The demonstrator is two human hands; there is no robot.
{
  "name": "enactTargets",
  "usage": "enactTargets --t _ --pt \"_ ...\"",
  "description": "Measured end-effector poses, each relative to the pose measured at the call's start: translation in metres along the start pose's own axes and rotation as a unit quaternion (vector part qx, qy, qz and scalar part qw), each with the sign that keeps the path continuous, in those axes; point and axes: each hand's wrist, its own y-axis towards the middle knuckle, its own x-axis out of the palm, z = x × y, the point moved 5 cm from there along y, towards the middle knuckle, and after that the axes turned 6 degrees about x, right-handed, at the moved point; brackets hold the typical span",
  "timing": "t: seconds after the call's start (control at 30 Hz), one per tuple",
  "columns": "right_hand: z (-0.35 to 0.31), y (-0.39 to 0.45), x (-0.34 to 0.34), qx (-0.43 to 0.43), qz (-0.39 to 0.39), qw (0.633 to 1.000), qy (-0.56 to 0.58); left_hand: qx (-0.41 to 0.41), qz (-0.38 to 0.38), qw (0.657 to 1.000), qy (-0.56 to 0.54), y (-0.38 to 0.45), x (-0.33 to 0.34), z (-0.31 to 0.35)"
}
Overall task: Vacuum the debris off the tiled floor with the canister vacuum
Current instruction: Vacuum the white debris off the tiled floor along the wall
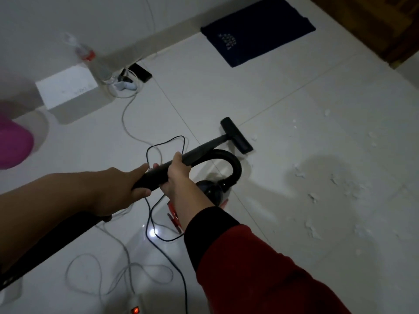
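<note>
Both my hands hold the black vacuum wand. My left hand grips its near end, and my right hand grips it a little further along. The wand slants away to the black floor nozzle, which lies flat on the white tiled floor. A black hose curves from the wand down to the dark canister, partly hidden behind my right forearm. White debris scraps are scattered on the tiles right of the nozzle; one scrap lies just beside it.
A dark power cord and white cables loop over the floor near my feet. A power strip with a red light is at the bottom edge. A navy mat, a white box, a bottle and a pink object line the wall.
</note>
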Motion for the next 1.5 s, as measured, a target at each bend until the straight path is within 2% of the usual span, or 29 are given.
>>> enactTargets --t 0.27,0.7,0.8,0.9,1.03,1.27,1.33,1.43,1.5 --pt "0.011 0.015 0.014 0.015 0.009 1.0 0.013 -0.014 -0.029 0.999 -0.001 0.005 -0.004 -0.012" --pt "0.048 0.023 -0.041 -0.005 0.089 0.996 0.017 0.023 -0.072 0.995 -0.061 0.007 0.056 0.002" --pt "0.067 0.016 -0.055 0.006 0.092 0.996 0.003 0.02 -0.08 0.994 -0.076 0.006 0.09 -0.003" --pt "0.078 0.009 -0.067 0.001 0.106 0.993 -0.058 0.02 -0.083 0.988 -0.126 0.006 0.116 -0.003" --pt "0.086 -0.005 -0.076 -0.01 0.104 0.991 -0.078 0.024 -0.07 0.983 -0.17 0.011 0.13 0.002" --pt "0.087 0.003 -0.087 -0.038 0.132 0.983 -0.123 0.061 -0.076 0.98 -0.171 0.017 0.139 0.011" --pt "0.084 0.01 -0.091 -0.048 0.14 0.982 -0.117 0.067 -0.09 0.965 -0.236 0.017 0.144 0.012" --pt "0.08 0.015 -0.097 -0.058 0.139 0.985 -0.084 0.072 -0.145 0.91 -0.382 0.011 0.151 0.016" --pt "0.072 0.023 -0.104 -0.064 0.143 0.986 -0.053 0.093 -0.147 0.897 -0.407 0.013 0.152 0.022"
